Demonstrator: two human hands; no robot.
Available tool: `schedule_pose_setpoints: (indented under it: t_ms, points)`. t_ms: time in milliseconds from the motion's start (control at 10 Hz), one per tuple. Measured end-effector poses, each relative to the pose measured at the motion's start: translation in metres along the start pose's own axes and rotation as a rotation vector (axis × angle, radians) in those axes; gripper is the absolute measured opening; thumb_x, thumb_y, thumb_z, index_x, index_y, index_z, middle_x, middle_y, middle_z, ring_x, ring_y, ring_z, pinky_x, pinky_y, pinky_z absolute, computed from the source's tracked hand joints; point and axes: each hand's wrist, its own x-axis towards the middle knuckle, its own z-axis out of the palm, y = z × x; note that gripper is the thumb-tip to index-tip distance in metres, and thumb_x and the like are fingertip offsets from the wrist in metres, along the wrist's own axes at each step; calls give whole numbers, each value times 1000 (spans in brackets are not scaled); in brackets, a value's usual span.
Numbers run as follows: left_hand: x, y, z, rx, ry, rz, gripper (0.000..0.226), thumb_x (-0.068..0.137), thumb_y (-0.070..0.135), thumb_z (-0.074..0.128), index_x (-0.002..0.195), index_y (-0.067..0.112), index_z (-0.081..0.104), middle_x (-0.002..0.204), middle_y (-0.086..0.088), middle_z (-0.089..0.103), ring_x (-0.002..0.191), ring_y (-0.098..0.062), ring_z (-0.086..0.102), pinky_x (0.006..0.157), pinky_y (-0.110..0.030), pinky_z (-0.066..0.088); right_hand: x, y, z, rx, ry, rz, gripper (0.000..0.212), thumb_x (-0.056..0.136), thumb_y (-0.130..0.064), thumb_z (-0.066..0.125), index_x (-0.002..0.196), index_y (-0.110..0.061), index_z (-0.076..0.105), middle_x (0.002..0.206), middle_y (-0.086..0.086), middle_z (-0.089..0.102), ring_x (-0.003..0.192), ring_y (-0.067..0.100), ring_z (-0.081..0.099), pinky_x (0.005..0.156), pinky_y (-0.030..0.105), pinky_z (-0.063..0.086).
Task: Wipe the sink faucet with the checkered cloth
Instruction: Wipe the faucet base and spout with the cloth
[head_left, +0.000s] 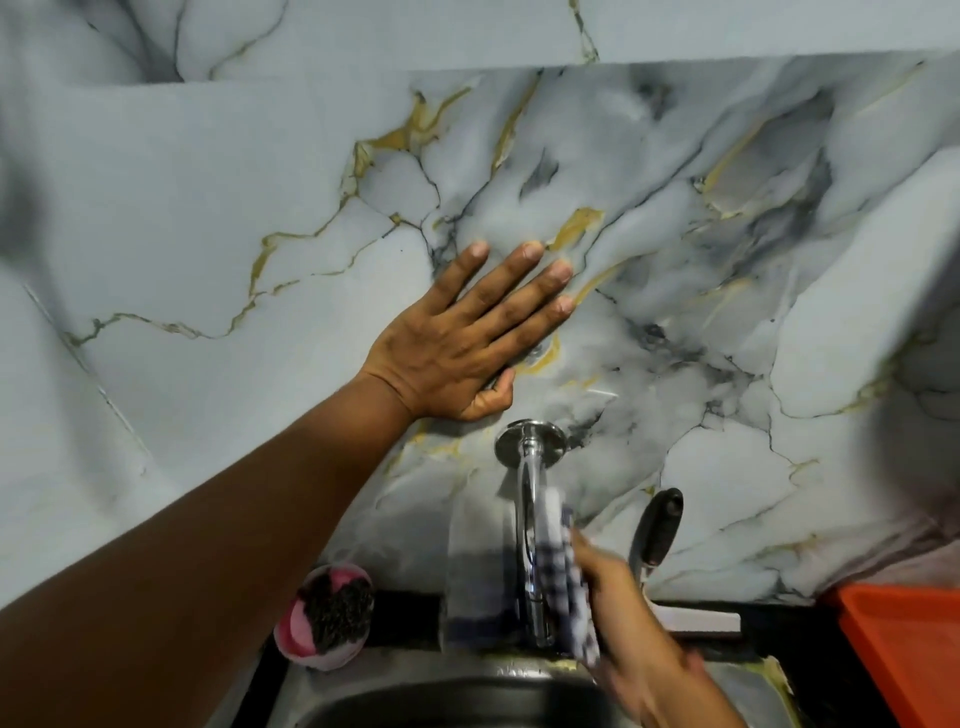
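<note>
A chrome faucet (530, 499) comes out of the marble wall through a round flange and curves down toward the steel sink (457, 696). My right hand (634, 634) grips the blue-and-white checkered cloth (563, 577) and presses it against the right side of the spout; both are motion-blurred. My left hand (467, 332) lies flat on the wall with fingers spread, up and to the left of the flange, holding nothing.
A pink bowl with a dark scrubber (327, 616) sits on the ledge left of the faucet. A black-handled utensil (657, 535) leans on the wall to the right. An orange tray (904, 654) fills the right corner. A white bar (696, 621) lies behind the sink.
</note>
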Motion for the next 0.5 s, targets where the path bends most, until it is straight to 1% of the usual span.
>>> schedule_pose_setpoints:
  t_ms: [100, 200, 300, 400, 500]
  points:
    - [1, 0, -2, -11, 6, -5, 76, 90, 37, 41, 161, 11, 31, 166, -15, 32, 157, -37, 20, 129, -53, 2, 8, -10, 3, 55, -169, 49, 32, 80, -28, 55, 82, -10, 82, 73, 8, 79, 65, 21, 76, 55, 27, 60]
    - [0, 1, -3, -16, -2, -1, 75, 90, 36, 40, 161, 12, 32, 167, -14, 31, 157, -33, 12, 130, -53, 1, 25, -30, 26, 70, -145, 19, 47, 87, -28, 41, 92, -4, 81, 95, 18, 79, 84, 32, 77, 79, 42, 60]
    - [1, -1, -4, -23, 1, -3, 75, 91, 35, 40, 161, 12, 30, 168, -12, 21, 158, -33, 11, 130, -52, 2, 28, -33, 30, -135, -88, -64, 60, 104, -29, 23, 117, 9, 67, 126, 35, 62, 120, 41, 61, 99, 48, 51]
    - [3, -3, -3, -32, 13, 0, 75, 90, 35, 40, 161, 12, 31, 167, -12, 19, 157, -33, 14, 130, -52, 3, 29, -11, 15, -298, -125, -112, 49, 106, -14, 27, 111, 13, 68, 125, 43, 55, 118, 35, 63, 103, 36, 48]
    - [5, -5, -5, -19, 8, -1, 73, 90, 35, 40, 159, 12, 35, 167, -13, 20, 156, -33, 16, 130, -52, 3, 31, -33, 19, -29, -102, -12, 46, 97, -29, 43, 83, -7, 82, 87, 10, 81, 78, 19, 77, 65, 30, 62]
